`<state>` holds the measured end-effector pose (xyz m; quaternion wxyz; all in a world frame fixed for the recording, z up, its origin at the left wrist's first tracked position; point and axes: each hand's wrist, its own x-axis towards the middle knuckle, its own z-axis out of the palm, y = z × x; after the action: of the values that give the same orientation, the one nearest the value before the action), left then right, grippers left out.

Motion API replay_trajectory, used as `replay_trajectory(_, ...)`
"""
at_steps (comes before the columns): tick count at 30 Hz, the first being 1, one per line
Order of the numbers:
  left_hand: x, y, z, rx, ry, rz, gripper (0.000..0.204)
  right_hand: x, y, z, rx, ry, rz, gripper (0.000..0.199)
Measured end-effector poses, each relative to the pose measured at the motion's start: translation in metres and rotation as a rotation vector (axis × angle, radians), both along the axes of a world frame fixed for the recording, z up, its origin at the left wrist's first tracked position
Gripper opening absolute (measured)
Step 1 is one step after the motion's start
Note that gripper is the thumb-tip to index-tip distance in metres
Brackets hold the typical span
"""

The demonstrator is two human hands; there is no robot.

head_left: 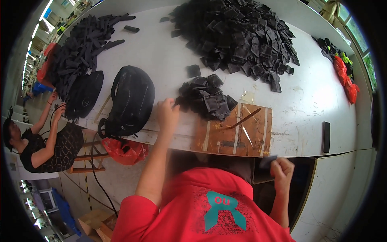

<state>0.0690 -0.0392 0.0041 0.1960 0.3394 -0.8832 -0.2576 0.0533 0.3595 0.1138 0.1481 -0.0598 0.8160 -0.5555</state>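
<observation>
My left hand (167,114) is at the left edge of a small heap of black fabric squares (207,97), with its fingers drawn together. A dark bit shows at its fingertips, too small to make out. Beyond the front edge of the table, my right hand (282,170) is closed on a dark fabric piece (267,162), which is somewhat blurred. A worn brown board (258,129) lies flat on the table between my hands, partly under the small heap. A thin brown strip (246,118) lies across it.
A large mound of black squares (242,36) covers the far middle. Black bags (135,101) and long dark fabric pieces (82,44) lie to the left. A black bar (326,137) lies at right. A co-worker (40,149) sits at left; a red plastic bag (125,151) is below the table edge.
</observation>
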Motion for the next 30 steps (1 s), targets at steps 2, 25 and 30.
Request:
replay_trajectory(2,0.002,-0.007,-0.006,0.041,-0.012,-0.038,0.018,0.027,0.026,-0.047,0.049,-0.219,-0.121,0.025)
replay_trajectory(25,0.013,0.002,0.01,-0.494,-0.021,-0.511,0.008,0.027,0.074,-0.18,1.002,-0.178,0.039,0.019)
replay_trajectory(30,0.026,0.009,0.03,0.443,0.299,-0.129,0.009,0.028,0.019,-0.101,0.772,0.102,0.123,0.018)
